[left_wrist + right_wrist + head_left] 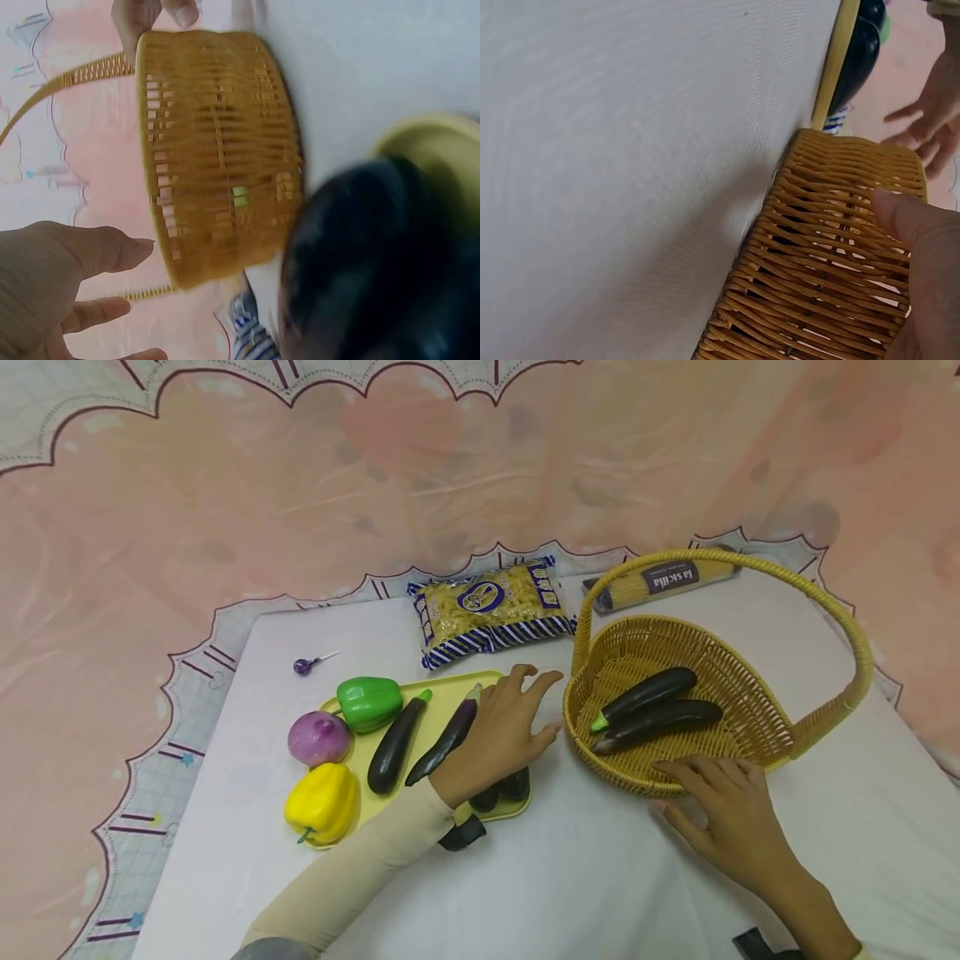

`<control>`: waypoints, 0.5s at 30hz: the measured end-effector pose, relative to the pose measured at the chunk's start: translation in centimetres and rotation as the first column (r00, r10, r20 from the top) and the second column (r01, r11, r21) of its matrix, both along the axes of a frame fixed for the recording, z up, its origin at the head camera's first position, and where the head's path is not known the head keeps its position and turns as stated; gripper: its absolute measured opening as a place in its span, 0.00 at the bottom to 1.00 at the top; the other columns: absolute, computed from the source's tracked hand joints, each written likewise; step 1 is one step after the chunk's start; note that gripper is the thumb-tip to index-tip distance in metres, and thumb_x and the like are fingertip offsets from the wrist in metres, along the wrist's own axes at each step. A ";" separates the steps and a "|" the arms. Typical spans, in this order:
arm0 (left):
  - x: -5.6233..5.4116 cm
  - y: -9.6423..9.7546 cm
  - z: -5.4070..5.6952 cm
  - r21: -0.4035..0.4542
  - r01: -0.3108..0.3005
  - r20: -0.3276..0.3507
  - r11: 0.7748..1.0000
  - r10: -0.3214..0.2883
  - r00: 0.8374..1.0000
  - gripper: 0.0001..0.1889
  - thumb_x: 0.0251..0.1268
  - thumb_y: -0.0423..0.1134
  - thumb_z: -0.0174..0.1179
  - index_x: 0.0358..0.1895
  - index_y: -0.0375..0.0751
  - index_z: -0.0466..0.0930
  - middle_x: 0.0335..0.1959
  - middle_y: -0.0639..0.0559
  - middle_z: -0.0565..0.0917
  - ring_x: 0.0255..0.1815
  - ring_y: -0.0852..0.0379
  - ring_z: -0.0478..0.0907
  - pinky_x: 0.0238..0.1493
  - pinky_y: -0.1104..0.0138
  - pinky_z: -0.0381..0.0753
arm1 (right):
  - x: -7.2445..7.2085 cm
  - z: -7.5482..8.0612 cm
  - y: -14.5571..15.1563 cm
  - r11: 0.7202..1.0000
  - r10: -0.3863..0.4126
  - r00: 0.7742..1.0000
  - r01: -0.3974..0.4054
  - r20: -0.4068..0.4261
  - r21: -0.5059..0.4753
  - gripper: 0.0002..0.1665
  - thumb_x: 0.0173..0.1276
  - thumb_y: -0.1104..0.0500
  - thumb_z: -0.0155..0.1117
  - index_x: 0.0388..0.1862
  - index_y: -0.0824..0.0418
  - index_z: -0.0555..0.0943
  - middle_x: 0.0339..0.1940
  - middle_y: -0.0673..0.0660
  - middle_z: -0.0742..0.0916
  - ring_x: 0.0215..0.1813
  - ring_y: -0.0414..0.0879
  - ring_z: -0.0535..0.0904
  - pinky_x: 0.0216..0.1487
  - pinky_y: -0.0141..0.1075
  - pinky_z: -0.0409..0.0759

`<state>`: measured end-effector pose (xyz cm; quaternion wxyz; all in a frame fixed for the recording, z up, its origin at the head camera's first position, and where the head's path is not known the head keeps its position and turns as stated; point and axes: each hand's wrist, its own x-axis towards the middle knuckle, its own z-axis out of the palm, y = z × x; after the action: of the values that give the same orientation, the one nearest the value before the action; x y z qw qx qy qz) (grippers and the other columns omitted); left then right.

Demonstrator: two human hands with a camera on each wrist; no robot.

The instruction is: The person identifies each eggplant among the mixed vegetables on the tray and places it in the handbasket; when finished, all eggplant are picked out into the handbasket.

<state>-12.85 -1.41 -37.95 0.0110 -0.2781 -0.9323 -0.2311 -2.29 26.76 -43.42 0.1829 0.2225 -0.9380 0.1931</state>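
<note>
My left hand (pixel 498 731) hovers over a yellow tray (pixel 447 700), fingers spread and holding nothing. Beneath and beside it lie several eggplants, among them one eggplant (pixel 396 747) in full view and others partly hidden by the hand. A wicker basket (pixel 727 681) with a tall arched handle stands to the right. Inside it are two eggplants, a lower eggplant (pixel 663 722) and an upper eggplant (pixel 648 693). My right hand (pixel 731 818) grips the basket's near rim, its thumb (pixel 900 214) against the outer weave in the right wrist view.
A green bell pepper (pixel 369 703), a purple onion (pixel 319 739) and a yellow bell pepper (pixel 322 802) sit along the tray's left side. Behind are a lollipop (pixel 303 667), a bag of pasta (pixel 491 610) and a pack of spaghetti (pixel 667 578), partly behind the basket's handle.
</note>
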 end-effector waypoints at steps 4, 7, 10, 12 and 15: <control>-0.1 -1.9 -0.4 0.009 -0.053 0.002 0.999 0.053 0.999 0.33 0.63 0.45 0.66 0.71 0.48 0.67 0.64 0.38 0.70 0.61 0.40 0.72 0.59 0.43 0.69 | 0.1 -0.1 0.0 1.000 0.000 1.000 0.000 -0.004 -0.001 0.26 0.67 0.39 0.62 0.53 0.55 0.82 0.44 0.54 0.84 0.45 0.54 0.76 0.48 0.51 0.61; -0.1 -3.5 -0.9 0.019 -0.096 0.015 0.995 0.096 0.995 0.33 0.62 0.44 0.67 0.70 0.46 0.67 0.63 0.38 0.70 0.61 0.40 0.72 0.57 0.44 0.69 | 0.1 -0.1 0.0 1.000 -0.001 1.000 0.001 -0.008 0.000 0.27 0.68 0.37 0.59 0.53 0.55 0.82 0.44 0.54 0.84 0.45 0.54 0.76 0.48 0.51 0.61; 0.1 -5.0 -1.6 0.021 -0.140 0.033 0.990 0.139 0.990 0.33 0.62 0.43 0.67 0.70 0.46 0.67 0.62 0.38 0.70 0.60 0.40 0.72 0.58 0.44 0.69 | 0.0 -0.1 0.0 1.000 0.001 1.000 -0.001 -0.009 0.000 0.28 0.68 0.36 0.59 0.53 0.55 0.82 0.44 0.54 0.84 0.45 0.54 0.76 0.48 0.51 0.61; 0.4 -5.9 -2.1 0.018 -0.159 0.040 0.987 0.158 0.987 0.33 0.61 0.43 0.68 0.70 0.45 0.67 0.62 0.37 0.71 0.59 0.39 0.73 0.57 0.43 0.69 | 0.0 0.0 0.0 1.000 0.003 1.000 -0.003 -0.007 0.000 0.27 0.68 0.37 0.60 0.54 0.55 0.82 0.44 0.54 0.84 0.45 0.54 0.76 0.48 0.52 0.61; 0.7 -7.1 -2.7 0.024 -0.185 0.062 0.982 0.183 0.981 0.33 0.61 0.42 0.68 0.70 0.44 0.68 0.61 0.35 0.71 0.57 0.37 0.73 0.56 0.42 0.70 | 0.0 0.0 0.0 1.000 0.004 1.000 -0.004 -0.007 0.000 0.27 0.68 0.37 0.60 0.54 0.55 0.82 0.44 0.53 0.84 0.45 0.53 0.76 0.48 0.52 0.61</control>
<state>-12.12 -8.49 -40.60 0.0088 -0.1836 -0.9504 -0.2510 -2.31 26.79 -43.43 0.1856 0.2250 -0.9369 0.1927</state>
